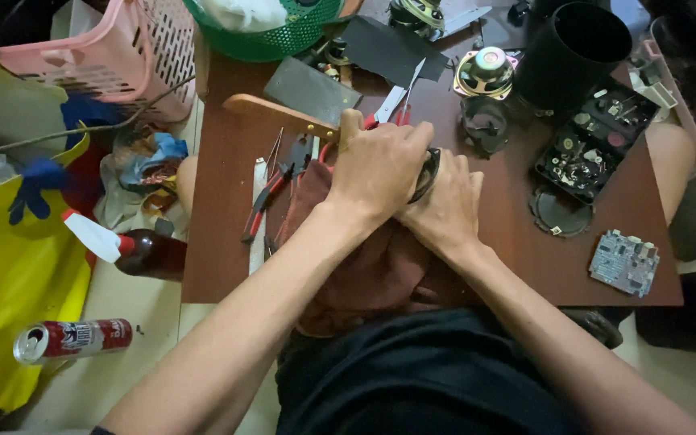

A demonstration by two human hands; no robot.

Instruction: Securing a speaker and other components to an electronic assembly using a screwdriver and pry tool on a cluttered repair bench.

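Largely hidden beneath the fingers, a dark round part (428,173) is gripped between both hands; only its right rim is exposed, so its kind cannot be told. The left hand (380,169) is curled over it from above, fingers closed; the right hand (445,205) is wrapped against it from below, fingers closed, their tips concealed. A maroon cloth (364,266) is spread under the wrists on the brown table (525,266). Just left of the fingers, red-handled pliers (266,197) are laid; just beyond the knuckles, a cleaver (300,97) and scissors (392,101) are seen. To the right of the fingers, well apart, a speaker driver (486,71), a black cylinder (573,48), an opened black housing (594,141) and a small circuit board (623,262) are arranged.
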